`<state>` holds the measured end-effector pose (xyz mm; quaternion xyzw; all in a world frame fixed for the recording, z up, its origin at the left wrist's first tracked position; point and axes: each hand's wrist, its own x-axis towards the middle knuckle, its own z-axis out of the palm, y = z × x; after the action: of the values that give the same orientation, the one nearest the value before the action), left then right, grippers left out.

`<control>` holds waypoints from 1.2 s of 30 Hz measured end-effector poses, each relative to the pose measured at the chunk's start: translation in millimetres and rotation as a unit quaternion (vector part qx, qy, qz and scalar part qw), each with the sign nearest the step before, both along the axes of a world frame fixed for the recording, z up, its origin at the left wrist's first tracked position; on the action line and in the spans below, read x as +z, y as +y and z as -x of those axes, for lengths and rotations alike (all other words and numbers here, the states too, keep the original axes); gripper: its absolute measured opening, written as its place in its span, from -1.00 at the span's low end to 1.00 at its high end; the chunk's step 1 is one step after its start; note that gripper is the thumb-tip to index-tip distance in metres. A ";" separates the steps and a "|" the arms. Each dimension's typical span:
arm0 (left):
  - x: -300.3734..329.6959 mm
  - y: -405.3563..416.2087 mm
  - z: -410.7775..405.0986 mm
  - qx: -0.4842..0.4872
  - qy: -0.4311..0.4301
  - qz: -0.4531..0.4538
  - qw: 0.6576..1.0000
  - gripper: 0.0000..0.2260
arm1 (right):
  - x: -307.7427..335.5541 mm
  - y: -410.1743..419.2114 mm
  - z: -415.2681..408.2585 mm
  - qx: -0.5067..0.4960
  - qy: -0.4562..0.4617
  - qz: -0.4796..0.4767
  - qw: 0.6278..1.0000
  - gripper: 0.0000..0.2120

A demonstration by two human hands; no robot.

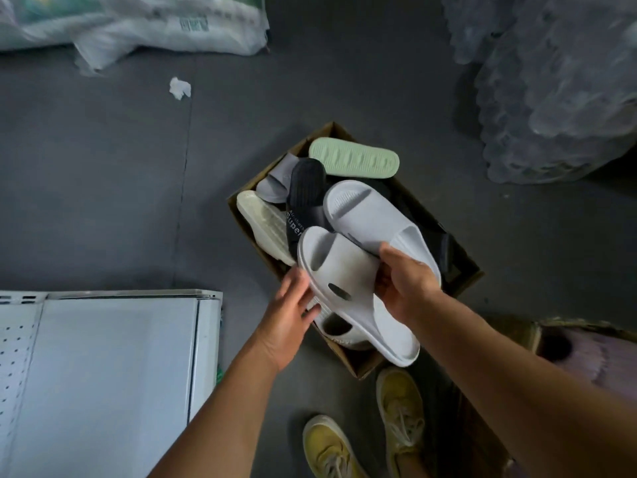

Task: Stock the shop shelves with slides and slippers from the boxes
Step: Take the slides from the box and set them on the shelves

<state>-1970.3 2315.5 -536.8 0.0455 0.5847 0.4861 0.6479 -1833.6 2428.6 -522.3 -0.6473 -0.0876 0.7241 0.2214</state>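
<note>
Grey slides (348,270), a pair over the box (462,270): right hand (406,288) grips both, matching them up probably. Left hand (293,305), fingers straight, steadies the nearer one's edge.

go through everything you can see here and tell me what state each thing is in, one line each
cardboard box: open, full of loose slides
pale grey slides: two, held above the box
right hand: gripping both grey slides
left hand: fingers straight, touching the nearer slide's edge
green slide: sole up
black slide: lying in the box
white shelf: bare

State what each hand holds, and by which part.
Right hand grips two light grey slides at their straps. Left hand touches the nearer slide's edge, fingers straight.
</note>
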 end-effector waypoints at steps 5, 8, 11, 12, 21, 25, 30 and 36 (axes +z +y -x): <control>10.9 -2.9 -23.8 0.010 -0.038 -0.006 0.999 -0.42 | 17.9 -15.3 16.0 -0.044 0.012 0.013 0.999 -0.76; 22.5 1.9 -25.8 0.047 -0.055 -0.003 0.997 -0.47 | 34.2 -21.1 22.5 -0.042 0.031 0.000 0.999 -0.83; 34.9 2.4 -13.7 0.079 -0.035 0.005 0.996 -0.39 | 56.8 -20.4 22.1 0.094 -0.038 -0.066 0.993 -0.80; 40.4 1.1 -7.0 0.088 -0.029 0.010 0.996 -0.38 | 64.1 -19.1 20.5 0.142 -0.074 -0.098 0.982 -0.77; 119.0 -3.8 32.3 0.101 -0.037 0.008 0.994 -0.38 | 152.5 -28.3 16.5 0.212 -0.122 -0.189 0.951 -0.78; 173.7 -13.9 31.6 0.104 -0.034 -0.011 0.994 -0.38 | 203.0 -42.7 12.9 0.246 -0.168 -0.248 0.922 -0.64; 249.3 -32.4 30.5 0.115 -0.034 -0.033 0.992 -0.36 | 269.2 -62.6 9.8 0.275 -0.156 -0.297 0.901 -0.56; 336.8 -58.3 25.5 0.171 -0.019 -0.066 0.983 -0.36 | 343.9 -76.6 10.0 0.297 -0.108 -0.344 0.884 -0.60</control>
<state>-1995.8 2257.3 -199.9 -0.0218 0.5384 0.6275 0.5621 -1843.7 2351.9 -178.4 -0.5486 -0.5426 0.6060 0.1934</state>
